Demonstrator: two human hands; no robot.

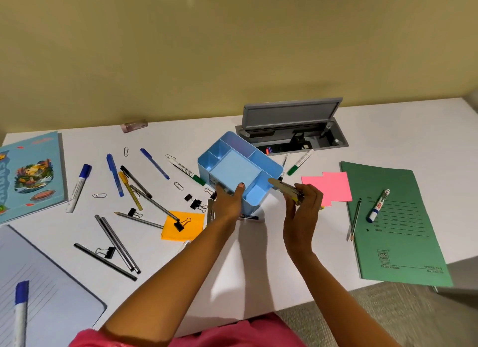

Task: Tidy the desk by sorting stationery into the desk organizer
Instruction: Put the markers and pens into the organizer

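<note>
Evidently to steady it, the left hand [229,199] grips the near wall of the organizer [227,170] mid-counter [232,269], while the right hand [302,204], clamped on what looks like a stapler [282,186], angles it toward the near-right compartment.

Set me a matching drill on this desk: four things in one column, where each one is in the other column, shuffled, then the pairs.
Things
1. stapler
2. red-labelled marker
3. orange sticky note
4. blue organizer

Places
a. gripped by the left hand
b. on the green folder
c. held in the right hand
d. under a black binder clip

Pairs: 1-c, 2-b, 3-d, 4-a.
</note>
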